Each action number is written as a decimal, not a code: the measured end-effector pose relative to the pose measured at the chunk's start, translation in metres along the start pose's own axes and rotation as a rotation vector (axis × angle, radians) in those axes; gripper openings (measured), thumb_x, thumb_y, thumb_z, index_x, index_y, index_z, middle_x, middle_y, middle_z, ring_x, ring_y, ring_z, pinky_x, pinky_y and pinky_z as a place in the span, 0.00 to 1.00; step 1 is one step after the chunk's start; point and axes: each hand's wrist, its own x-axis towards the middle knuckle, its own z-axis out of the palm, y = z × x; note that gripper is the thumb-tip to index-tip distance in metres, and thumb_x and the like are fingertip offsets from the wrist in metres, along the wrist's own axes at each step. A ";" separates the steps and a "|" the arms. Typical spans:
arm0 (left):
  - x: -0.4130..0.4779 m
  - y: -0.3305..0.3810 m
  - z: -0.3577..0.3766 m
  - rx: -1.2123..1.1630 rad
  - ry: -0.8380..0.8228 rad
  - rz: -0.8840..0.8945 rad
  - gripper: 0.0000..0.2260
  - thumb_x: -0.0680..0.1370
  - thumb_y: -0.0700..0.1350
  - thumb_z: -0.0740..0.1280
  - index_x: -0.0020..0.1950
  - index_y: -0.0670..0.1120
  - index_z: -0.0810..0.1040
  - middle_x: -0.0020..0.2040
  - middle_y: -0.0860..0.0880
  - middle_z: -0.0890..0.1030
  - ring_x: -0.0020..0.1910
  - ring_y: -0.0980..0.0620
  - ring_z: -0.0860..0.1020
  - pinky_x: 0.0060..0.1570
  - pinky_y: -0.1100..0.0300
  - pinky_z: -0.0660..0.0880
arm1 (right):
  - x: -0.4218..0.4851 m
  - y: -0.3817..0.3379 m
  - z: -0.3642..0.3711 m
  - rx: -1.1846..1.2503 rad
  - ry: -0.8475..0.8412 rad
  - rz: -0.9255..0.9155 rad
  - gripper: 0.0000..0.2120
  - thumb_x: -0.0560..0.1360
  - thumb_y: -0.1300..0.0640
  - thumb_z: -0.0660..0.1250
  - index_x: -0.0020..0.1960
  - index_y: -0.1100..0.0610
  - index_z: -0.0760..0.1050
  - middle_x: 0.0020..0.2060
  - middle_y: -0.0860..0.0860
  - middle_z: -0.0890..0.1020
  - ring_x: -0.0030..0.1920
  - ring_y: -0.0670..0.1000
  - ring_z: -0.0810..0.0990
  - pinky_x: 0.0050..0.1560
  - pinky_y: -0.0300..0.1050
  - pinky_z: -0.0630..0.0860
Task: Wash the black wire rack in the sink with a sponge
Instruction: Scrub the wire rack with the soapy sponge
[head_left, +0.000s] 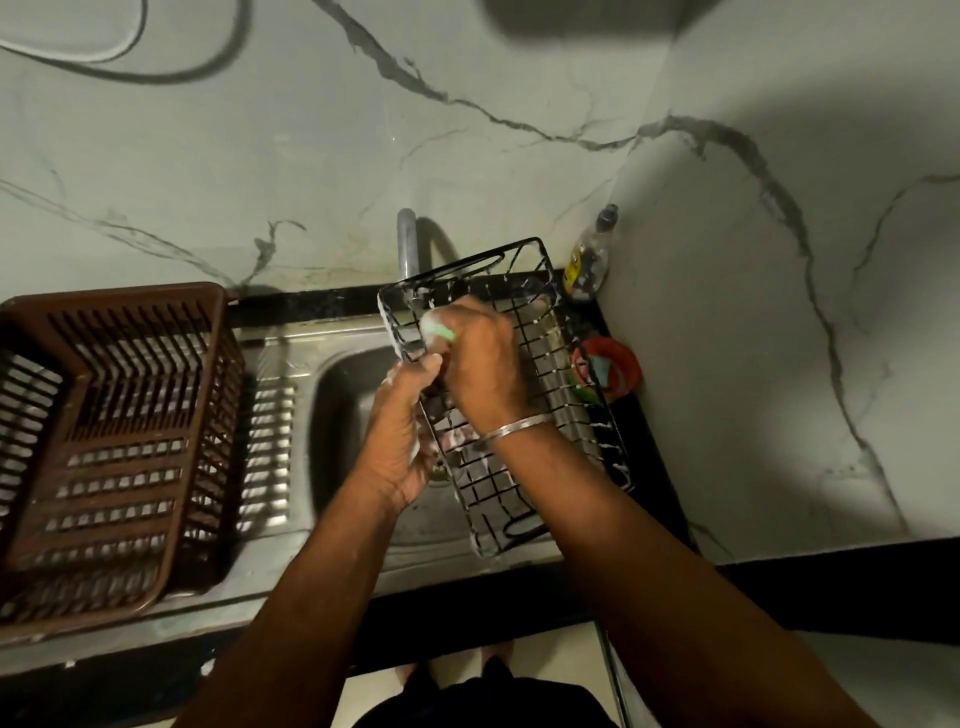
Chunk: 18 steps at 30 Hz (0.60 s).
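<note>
Setting: marble-veined walls are meeting in a corner behind a steel sink (291, 340) set in a dark counter (654, 457).
Rack: black wire rack (550, 374) is leaning tilted over the basin, suds clinging to its wires.
Right hand: right hand (480, 358) is gripping a soapy green sponge (436, 330) and pressing it on the rack's upper left corner.
Left hand: left hand (402, 441) is curling around the rack's left rim, steadying it.
Handling: likely stiff, light, and slippery with foam; the outer frame wire is looking like the surest hold.
Nearby: brown plastic basket (104, 447) is sitting on the drainboard; tap (408, 244), bottle (589, 260) and red bowl (610, 366) are standing behind.
</note>
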 end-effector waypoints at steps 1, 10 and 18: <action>0.000 0.000 0.000 -0.002 -0.005 -0.005 0.27 0.75 0.54 0.71 0.71 0.42 0.78 0.59 0.45 0.86 0.54 0.47 0.86 0.47 0.47 0.85 | 0.003 0.003 -0.002 0.000 0.090 0.077 0.08 0.73 0.65 0.76 0.52 0.60 0.85 0.50 0.53 0.83 0.49 0.50 0.80 0.47 0.34 0.77; -0.002 -0.002 -0.003 0.057 -0.030 0.033 0.20 0.77 0.49 0.73 0.66 0.43 0.78 0.51 0.49 0.88 0.50 0.52 0.87 0.45 0.52 0.84 | 0.001 0.007 0.013 -0.081 0.002 -0.058 0.10 0.70 0.68 0.74 0.50 0.60 0.85 0.48 0.53 0.80 0.50 0.52 0.75 0.44 0.40 0.71; 0.004 -0.002 -0.010 0.067 0.024 0.068 0.21 0.74 0.53 0.76 0.64 0.46 0.81 0.63 0.43 0.85 0.67 0.39 0.81 0.63 0.36 0.78 | -0.004 0.011 0.014 -0.148 0.072 -0.004 0.14 0.71 0.66 0.76 0.56 0.61 0.84 0.57 0.56 0.81 0.56 0.55 0.77 0.50 0.42 0.78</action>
